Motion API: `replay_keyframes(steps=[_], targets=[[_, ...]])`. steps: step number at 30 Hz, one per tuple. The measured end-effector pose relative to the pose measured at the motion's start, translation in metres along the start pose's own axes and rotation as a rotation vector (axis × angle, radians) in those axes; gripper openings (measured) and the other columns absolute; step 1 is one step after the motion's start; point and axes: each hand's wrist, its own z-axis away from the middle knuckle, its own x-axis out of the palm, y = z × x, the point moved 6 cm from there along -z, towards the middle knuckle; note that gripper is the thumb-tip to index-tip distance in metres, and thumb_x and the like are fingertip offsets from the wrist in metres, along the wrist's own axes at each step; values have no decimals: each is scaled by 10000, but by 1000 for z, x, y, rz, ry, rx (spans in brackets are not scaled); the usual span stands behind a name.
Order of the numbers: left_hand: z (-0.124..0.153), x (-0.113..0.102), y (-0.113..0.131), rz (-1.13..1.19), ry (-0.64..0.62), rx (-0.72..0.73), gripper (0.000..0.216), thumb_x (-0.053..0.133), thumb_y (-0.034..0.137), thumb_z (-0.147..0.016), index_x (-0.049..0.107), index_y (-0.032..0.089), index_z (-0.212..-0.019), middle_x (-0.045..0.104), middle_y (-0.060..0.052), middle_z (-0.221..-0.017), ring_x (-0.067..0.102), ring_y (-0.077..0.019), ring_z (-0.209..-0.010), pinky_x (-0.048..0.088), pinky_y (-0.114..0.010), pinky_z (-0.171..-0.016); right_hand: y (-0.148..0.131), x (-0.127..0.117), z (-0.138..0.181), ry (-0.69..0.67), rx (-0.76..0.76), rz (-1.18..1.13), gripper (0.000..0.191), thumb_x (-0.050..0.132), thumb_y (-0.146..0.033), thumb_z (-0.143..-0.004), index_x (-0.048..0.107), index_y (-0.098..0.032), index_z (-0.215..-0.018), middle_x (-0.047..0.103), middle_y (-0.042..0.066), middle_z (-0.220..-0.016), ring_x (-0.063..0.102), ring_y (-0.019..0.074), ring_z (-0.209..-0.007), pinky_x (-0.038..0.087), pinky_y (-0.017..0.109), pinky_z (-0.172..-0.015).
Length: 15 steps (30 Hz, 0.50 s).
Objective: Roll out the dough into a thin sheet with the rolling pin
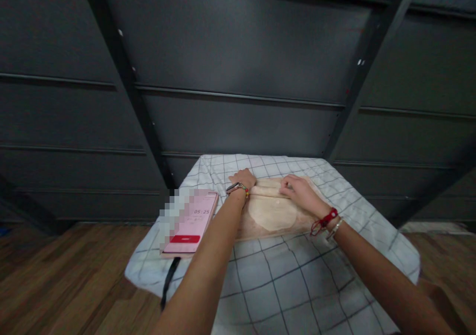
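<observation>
A thin beige cloth piece [273,215] lies on the checked cloth, with a paler rounded patch in its middle and a sheer-looking border. Its far part is folded into a thick band [270,191]. At the left end of this band, my left hand [244,177] is closed on the fabric; one finger sticks out to the left and the other fingertips are hidden. My right hand [296,188] pinches the band farther right, fingers curled, with the wrist over the cloth piece's right side. The exact kind of cloth article cannot be made out.
A pink-screened phone [189,226] lies left of my left forearm, partly pixelated. A black strap [170,280] hangs near it. The white checked cloth [267,280] covers a small table. Behind rises a dark panelled wall [238,52]; wooden floor [92,270] shows on both sides.
</observation>
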Motion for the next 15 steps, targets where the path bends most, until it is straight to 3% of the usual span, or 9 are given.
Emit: replay_keyframes(steps=[5,10,12,15], targets=[[11,-5,-1,-36,-25,-32,359,504,254,-822,598,126,-1144,638,-180,-1178,565,-306,-1140,416,-405,-888,9,1,-10,-51,40,111,240,509,-153,-907,597,-159,-684,610,61,-785,536,160,-750,399,270,-740],[24,-5,-3,-99,-56,0,411,468,292,-827,590,167,-1199,632,-160,-1202,583,-302,-1116,444,-398,-861,3,21,5,-95,-63,-27,102,564,-159,-867,640,-156,-934,634,74,-973,560,181,-935,418,298,-861],[28,-5,-4,-126,-53,24,411,446,298,-841,588,178,-1207,630,-154,-1205,584,-299,-1111,452,-385,-844,1,24,12,-86,-75,-50,192,606,-154,-825,621,-152,-1017,622,81,-1035,553,189,-994,415,311,-891],[33,-4,-4,-141,-55,54,382,447,300,-855,605,187,-1184,639,-147,-1188,585,-298,-1099,459,-363,-821,3,19,14,-103,-13,-69,148,577,-157,-833,629,-142,-971,640,72,-969,571,184,-918,427,298,-827]])
